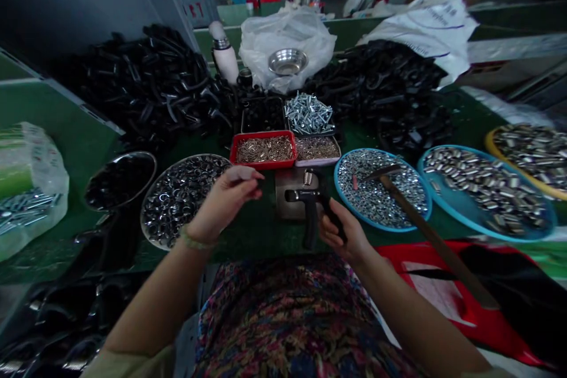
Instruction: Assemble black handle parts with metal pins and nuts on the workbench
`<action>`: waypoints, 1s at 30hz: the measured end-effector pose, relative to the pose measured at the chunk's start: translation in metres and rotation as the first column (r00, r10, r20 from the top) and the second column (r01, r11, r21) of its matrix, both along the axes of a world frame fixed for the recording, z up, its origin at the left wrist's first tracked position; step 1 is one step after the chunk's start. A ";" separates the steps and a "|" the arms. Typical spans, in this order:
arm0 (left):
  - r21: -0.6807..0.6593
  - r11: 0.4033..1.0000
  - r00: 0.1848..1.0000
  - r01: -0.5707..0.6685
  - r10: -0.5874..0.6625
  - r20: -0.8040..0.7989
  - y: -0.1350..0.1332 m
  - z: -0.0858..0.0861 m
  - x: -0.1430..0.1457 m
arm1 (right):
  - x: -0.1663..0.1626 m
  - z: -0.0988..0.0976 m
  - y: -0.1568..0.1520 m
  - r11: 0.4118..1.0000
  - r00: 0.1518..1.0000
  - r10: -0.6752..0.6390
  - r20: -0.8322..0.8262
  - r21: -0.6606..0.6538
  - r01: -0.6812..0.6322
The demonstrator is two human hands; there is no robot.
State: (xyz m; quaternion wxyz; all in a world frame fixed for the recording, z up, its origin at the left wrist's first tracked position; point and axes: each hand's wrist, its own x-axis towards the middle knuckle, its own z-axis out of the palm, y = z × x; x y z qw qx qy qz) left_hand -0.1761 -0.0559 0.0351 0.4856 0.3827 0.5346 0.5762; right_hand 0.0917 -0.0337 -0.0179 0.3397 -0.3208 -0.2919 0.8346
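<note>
My right hand [348, 230] is wrapped round one black handle of a hand grip exerciser [310, 218]. Its other handle points down, and a metal coil spring [308, 177] shows at the top. The exerciser is over a small metal block [287, 180] on the bench. To the left, my left hand [233, 192] is raised near a round tray of shiny ring-like parts [177, 201]. Its fingers are bent together, with a pale covering on the index finger; whether they pinch a small part is hidden. A red tray of small pins [264, 150] lies just beyond it.
A hammer [420, 218] lies across a blue tray of small metal parts [381, 156]. Another blue tray [447, 195] holds coil springs. Black handles are heaped at the left [150, 82] and right [381, 88]. Bolts [310, 112] fill a back tray; a flask [225, 59] stands behind.
</note>
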 end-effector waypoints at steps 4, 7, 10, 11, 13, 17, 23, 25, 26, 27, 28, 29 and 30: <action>0.007 0.986 0.903 0.165 -0.154 0.401 0.001 -0.017 0.072 | 0.000 0.003 -0.002 0.999 0.999 0.036 -0.030 -0.007 -0.036; -0.009 0.981 0.848 0.194 -0.163 0.505 0.001 -0.023 0.080 | 0.005 0.006 -0.002 0.999 0.999 0.036 -0.026 -0.020 -0.036; -0.004 0.975 0.786 0.221 -0.176 0.592 0.003 -0.028 0.080 | 0.007 0.008 -0.002 0.998 0.999 0.027 -0.027 -0.058 -0.028; -0.004 0.971 0.759 0.237 -0.183 0.625 0.003 -0.030 0.081 | 0.007 0.008 -0.001 0.997 0.999 0.021 -0.027 -0.070 -0.023; -0.015 0.959 0.695 0.285 -0.195 0.692 0.004 -0.034 0.082 | 0.006 0.007 -0.001 0.997 1.000 0.018 -0.019 -0.081 -0.020; -0.052 0.926 0.608 0.374 -0.203 0.768 0.003 -0.043 0.083 | 0.006 0.004 0.004 0.996 0.997 0.079 0.019 -0.036 -0.078; -0.193 0.966 0.889 0.174 -0.071 0.452 0.003 -0.051 0.069 | 0.012 0.041 0.012 0.891 0.848 -0.067 0.526 0.414 -0.186; -0.156 0.988 0.980 0.005 0.025 0.196 -0.004 -0.051 0.062 | 0.015 0.061 0.010 0.674 0.636 -0.317 0.704 0.639 -0.372; -0.121 0.992 0.994 -0.044 0.056 0.097 -0.009 -0.050 0.059 | 0.016 0.068 0.008 0.557 0.531 -0.431 0.730 0.678 -0.480; -0.106 0.993 0.998 -0.047 0.051 0.037 -0.016 -0.051 0.059 | 0.016 0.073 0.006 0.471 0.432 -0.510 0.743 0.662 -0.583; -0.121 0.993 1.000 -0.003 0.004 0.012 -0.024 -0.051 0.061 | 0.015 0.075 0.005 0.425 0.337 -0.545 0.768 0.599 -0.678; -0.158 0.985 0.998 0.068 -0.067 0.011 -0.031 -0.052 0.065 | 0.013 0.075 0.003 0.408 0.247 -0.540 0.805 0.507 -0.759; -0.200 0.968 0.988 0.154 -0.152 0.026 -0.038 -0.053 0.072 | 0.010 0.074 0.002 0.404 0.171 -0.511 0.843 0.411 -0.818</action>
